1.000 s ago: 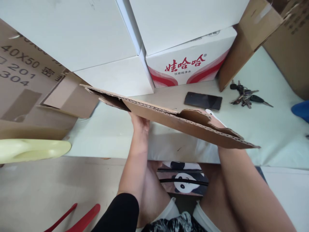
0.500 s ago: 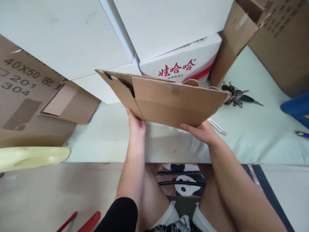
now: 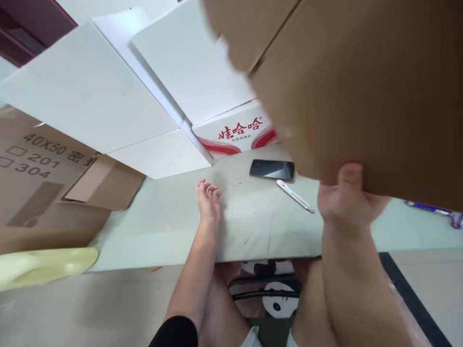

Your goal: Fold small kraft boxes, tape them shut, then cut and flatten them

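A large brown cardboard box (image 3: 354, 91) fills the upper right of the view, raised close to the camera. My right hand (image 3: 347, 197) grips its lower edge, thumb pressed on the near face. My left hand (image 3: 209, 201) hovers over the pale green table (image 3: 162, 226) with fingers spread and holds nothing. A black phone (image 3: 272, 169) and a white utility knife (image 3: 294, 195) lie on the table between my two hands.
White cartons, one with red print (image 3: 238, 132), are stacked at the back of the table. Brown printed cardboard (image 3: 39, 168) leans at the left. A pale yellow object (image 3: 43, 267) lies at the lower left. A purple item (image 3: 434, 210) shows under the raised box.
My left hand has let go of the cardboard box. My right hand has swung the box up and to the right, uncovering the phone and knife.
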The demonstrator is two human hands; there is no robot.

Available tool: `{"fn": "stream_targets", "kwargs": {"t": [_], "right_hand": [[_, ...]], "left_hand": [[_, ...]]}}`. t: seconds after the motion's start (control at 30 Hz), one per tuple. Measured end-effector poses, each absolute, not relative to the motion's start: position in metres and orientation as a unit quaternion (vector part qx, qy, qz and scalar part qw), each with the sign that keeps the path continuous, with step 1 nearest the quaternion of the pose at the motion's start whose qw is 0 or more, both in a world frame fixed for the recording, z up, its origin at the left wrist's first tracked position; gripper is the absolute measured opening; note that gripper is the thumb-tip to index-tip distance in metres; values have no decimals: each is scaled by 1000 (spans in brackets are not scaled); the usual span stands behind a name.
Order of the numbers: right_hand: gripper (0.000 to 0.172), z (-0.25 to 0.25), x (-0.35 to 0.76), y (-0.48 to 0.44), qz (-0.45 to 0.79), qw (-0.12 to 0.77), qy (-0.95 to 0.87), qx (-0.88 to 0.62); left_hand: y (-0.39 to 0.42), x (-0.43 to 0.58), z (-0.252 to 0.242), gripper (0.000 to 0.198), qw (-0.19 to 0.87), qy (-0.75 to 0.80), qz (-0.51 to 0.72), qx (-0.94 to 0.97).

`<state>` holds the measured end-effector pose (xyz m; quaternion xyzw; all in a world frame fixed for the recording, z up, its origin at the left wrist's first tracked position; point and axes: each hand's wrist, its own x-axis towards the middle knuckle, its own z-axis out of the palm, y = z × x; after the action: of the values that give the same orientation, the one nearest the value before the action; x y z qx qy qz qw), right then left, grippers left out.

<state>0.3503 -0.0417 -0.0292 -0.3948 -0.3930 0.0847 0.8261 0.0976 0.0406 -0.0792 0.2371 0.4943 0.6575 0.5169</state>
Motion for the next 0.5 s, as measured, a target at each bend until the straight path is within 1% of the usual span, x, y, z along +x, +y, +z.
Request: {"fn": "stream_targets", "kwargs": {"t": [0.1,0.17,0.2,0.3,0.4,0.5], "right_hand": [[50,-13,363,-44,-53,850,-311,-422],[48,-13,369,-45,-120,829,-253,-484],[48,-16,372,-46,-132,810,-236,-521],[52,-35,379,-39,-105,748,-213,-619],[56,-58,385,-20,-50,720,-196,-664],[50,-77,389,3,5,706,-216,-674]], "left_hand": [[33,104,-79,42,525,483,640,285],[29,107,-77,43,530,478,626,315],[28,109,-76,43,533,475,618,328],[26,122,-70,43,548,465,591,366],[25,147,-60,37,556,429,557,444],[24,186,-46,35,555,391,527,512]]}}
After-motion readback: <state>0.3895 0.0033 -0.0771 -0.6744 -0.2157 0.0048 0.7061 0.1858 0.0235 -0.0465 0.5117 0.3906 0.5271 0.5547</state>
